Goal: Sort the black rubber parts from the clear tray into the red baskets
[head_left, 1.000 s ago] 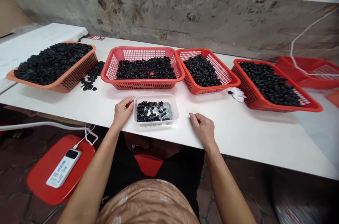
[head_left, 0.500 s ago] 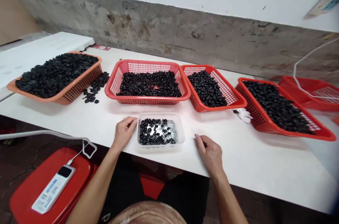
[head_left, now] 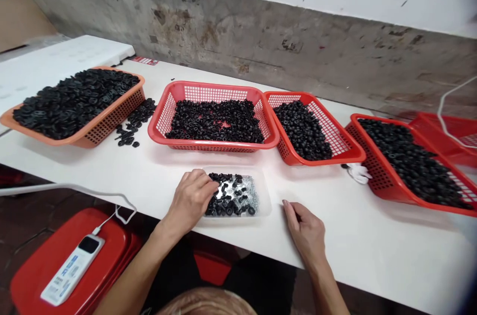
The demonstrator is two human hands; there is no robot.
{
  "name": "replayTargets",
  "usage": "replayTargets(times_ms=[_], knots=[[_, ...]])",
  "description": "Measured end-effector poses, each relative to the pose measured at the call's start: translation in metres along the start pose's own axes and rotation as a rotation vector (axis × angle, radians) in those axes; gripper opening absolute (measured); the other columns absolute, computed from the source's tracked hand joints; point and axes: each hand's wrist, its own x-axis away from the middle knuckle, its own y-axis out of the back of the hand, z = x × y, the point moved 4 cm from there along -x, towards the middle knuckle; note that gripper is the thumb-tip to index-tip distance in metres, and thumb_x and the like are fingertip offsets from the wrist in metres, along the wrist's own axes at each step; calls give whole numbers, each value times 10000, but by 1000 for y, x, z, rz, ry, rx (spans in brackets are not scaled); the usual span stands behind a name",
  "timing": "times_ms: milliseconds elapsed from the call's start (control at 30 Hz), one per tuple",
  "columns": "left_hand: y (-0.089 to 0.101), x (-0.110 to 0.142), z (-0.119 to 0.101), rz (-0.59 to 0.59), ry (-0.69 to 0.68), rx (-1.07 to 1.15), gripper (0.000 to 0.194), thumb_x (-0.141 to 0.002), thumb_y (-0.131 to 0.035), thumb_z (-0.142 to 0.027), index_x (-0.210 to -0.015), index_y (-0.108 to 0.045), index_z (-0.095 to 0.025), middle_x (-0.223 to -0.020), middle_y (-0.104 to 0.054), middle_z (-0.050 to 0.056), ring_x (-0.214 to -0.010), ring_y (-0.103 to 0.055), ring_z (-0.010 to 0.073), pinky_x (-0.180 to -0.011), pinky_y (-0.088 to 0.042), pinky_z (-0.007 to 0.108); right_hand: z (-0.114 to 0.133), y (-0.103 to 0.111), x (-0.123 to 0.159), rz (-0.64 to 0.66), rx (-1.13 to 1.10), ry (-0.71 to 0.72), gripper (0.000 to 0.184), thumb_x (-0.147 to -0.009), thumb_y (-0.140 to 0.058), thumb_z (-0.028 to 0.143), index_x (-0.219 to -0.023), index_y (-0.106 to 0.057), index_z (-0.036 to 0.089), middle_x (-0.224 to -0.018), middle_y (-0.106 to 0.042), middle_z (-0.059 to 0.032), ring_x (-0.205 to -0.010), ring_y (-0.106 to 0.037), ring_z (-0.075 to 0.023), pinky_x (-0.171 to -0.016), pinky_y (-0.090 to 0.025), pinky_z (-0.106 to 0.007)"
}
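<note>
My left hand [head_left: 192, 198] reaches over the left rim of a clear plastic box [head_left: 264, 196], its fingers pinched together above the contents. Whatever may be between those fingertips is hidden. Inside the box lie small black ring-like parts [head_left: 229, 205] and, toward the right, many tiny silvery pieces [head_left: 252, 193]. My right hand [head_left: 307, 230] rests on the table to the right of the box, apart from it. Its fingers are curled under with the thumb pointing forward, and the inside of that hand is out of sight.
Behind the box stands a red basket [head_left: 212, 145] of small black parts. Two more red baskets [head_left: 328, 160] [head_left: 410, 196] are on the right, an orange basket [head_left: 108, 123] on the left. Loose black pieces [head_left: 128, 133] lie beside it. A power bank-like device [head_left: 72, 270] sits on a red stool [head_left: 33, 265].
My left hand has moved right, from beside the box's left edge to over its contents. My right hand stays on the table. The whole view has shifted slightly.
</note>
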Motion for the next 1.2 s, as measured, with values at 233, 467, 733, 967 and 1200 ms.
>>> replayTargets(times_ms=[233, 467, 733, 967, 1200], knots=[[-29, -33, -17, 399, -7, -252, 227, -870, -623, -77, -662, -672, -155, -688, -652, 78, -762, -578, 255, -746, -359, 402, 1, 1, 2, -4, 2, 46, 467, -988, -433, 506, -758, -678, 182, -705, -691, -28, -564, -600, -125, -565, -404, -220], [-38, -39, -19, 465, 21, -282, 207, -832, -582, -4, -715, -692, -135, -761, -670, 126, -795, -622, 291, -742, -364, 401, 4, 2, 1, -45, 2, 102, 440, -997, -439, 469, -758, -672, 182, -681, -687, -19, -552, -609, -120, -547, -407, -214], [-30, -10, -25, 443, -32, -166, 180, -854, -542, -15, -796, -619, -168, -859, -624, 73, -804, -594, 267, -751, -433, 395, 7, 6, 4, -113, -80, 136, 336, -989, -490, 371, -785, -672, 174, -704, -678, -18, -569, -600, -112, -564, -432, -220], [-7, 1, -39, 252, 137, 397, 34, -928, -581, -179, -939, -607, -198, -833, -647, 21, -758, -606, 191, -713, -456, 315, 64, 32, -9, -6, -105, 276, 254, -999, -471, 297, -1074, -684, 181, -881, -712, -71, -678, -636, -147, -635, -484, -250], [-10, 6, -34, 42, 486, 806, 132, -912, -603, -227, -1008, -692, -216, -859, -661, 16, -700, -600, 138, -655, -489, 239, 142, -10, -44, 604, 597, 475, 302, -883, -427, 8, -1022, -679, 103, -930, -688, -161, -665, -665, -201, -551, -406, -259]])
